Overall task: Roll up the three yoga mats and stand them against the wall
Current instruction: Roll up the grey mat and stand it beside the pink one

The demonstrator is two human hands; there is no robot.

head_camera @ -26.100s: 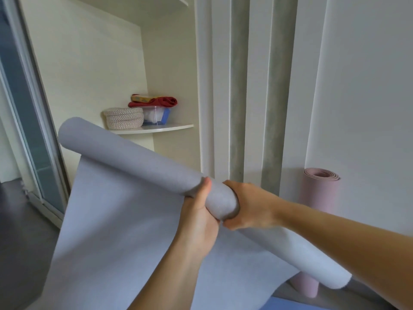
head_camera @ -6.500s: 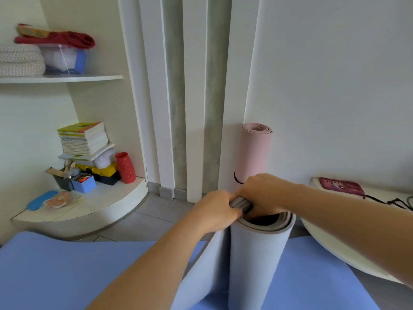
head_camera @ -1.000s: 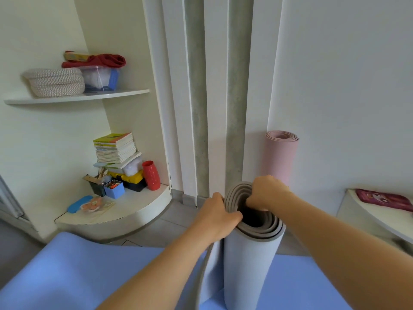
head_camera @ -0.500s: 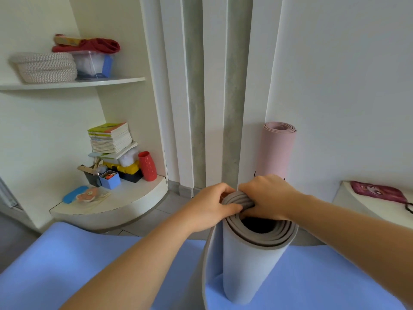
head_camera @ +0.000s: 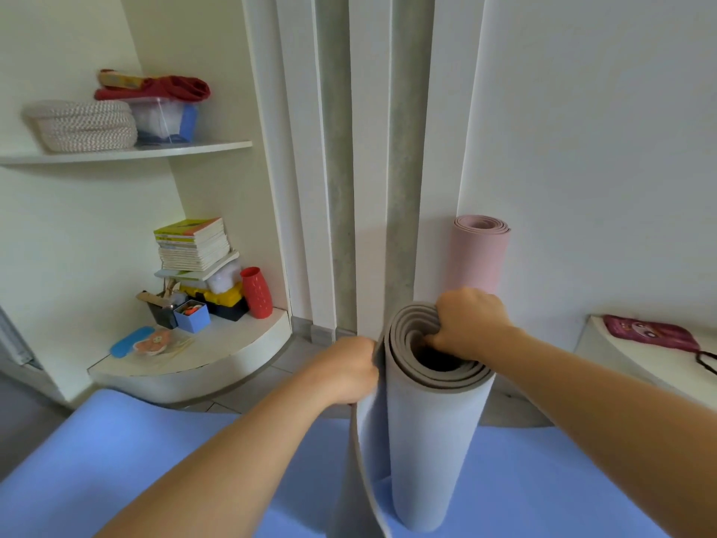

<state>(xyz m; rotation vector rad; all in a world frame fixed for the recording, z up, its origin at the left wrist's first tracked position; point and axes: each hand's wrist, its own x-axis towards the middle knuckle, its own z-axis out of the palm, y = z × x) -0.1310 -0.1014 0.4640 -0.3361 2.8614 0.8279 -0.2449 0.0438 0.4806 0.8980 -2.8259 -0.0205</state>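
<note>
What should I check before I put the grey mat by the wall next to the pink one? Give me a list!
1. The grey mat stands upright on its end: ok.
2. The grey mat is rolled all the way: not ok; a loose flap hangs out, held by the left hand.
3. Grip of the right hand on the roll's top rim, fingers tucked inside: ok.
4. The pink mat is rolled and standing against the wall: ok.
5. Floor spot beside the pink mat is free: cannot tell; the roll and arms hide it.
6. The blue mat is rolled: not ok; it lies flat.
</note>
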